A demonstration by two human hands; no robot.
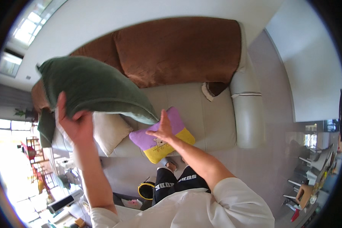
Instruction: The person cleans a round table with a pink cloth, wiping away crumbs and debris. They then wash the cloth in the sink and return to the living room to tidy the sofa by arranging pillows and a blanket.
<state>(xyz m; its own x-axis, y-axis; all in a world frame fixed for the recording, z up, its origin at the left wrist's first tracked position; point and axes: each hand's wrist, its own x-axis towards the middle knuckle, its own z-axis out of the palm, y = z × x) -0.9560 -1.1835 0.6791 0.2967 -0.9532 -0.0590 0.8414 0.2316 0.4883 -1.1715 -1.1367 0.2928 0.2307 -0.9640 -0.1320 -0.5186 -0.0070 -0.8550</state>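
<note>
A large dark green cushion (97, 82) is tilted in front of the sofa's backrest, its piped edge towards me. My left hand (75, 125) is at its lower left edge, one finger stretched up along the fabric and the others curled at the edge. My right hand (163, 129) has its thumb and fingers spread beside the cushion's right corner; whether it touches the corner is hard to tell. Below the right hand, a purple and yellow cushion (188, 136) with a bear face and lettering lies on the seat. A cream cushion (109, 131) rests partly under the green one.
A brown cover (182, 51) drapes the backrest of the pale leather sofa (219, 122). Its armrest (248, 119) stands at the right. A yellow-rimmed bin (146, 191) is beside my legs. Chairs (316, 159) and a cluttered table are at far right; another green cushion (46, 128) is at left.
</note>
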